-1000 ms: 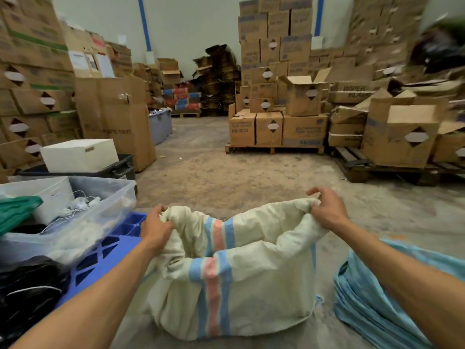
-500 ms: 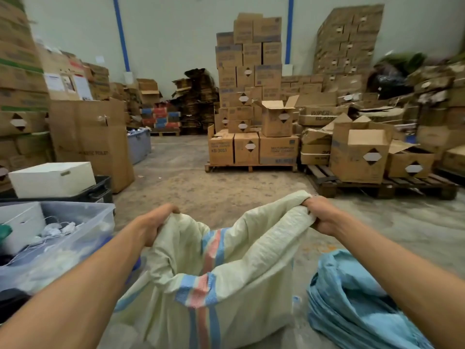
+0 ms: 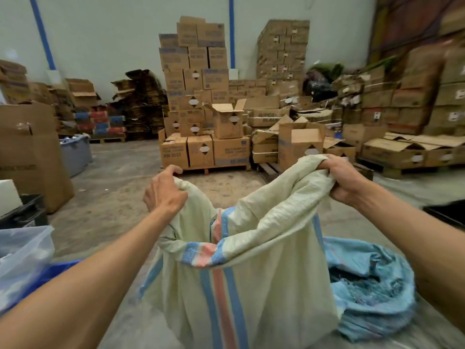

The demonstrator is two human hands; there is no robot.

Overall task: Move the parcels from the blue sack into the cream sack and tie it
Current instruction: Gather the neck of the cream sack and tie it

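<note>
The cream sack, woven with blue and pink stripes, stands upright on the floor in front of me. My left hand grips its rim on the left side. My right hand clutches a bunch of the rim on the right and holds it higher. The mouth hangs stretched between both hands; its inside is hidden. The blue sack lies crumpled and slack on the floor to the right of the cream sack, its mouth open towards me. No parcels show.
A clear plastic tub and a blue pallet sit at my left, with a black crate behind. A black bin edge is at the right. Stacked cardboard boxes on pallets fill the back; bare concrete floor lies between.
Both hands have pulled the cream sack's rim upward, the right hand higher, so the sack now stands taller. My view has risen and turned left.
</note>
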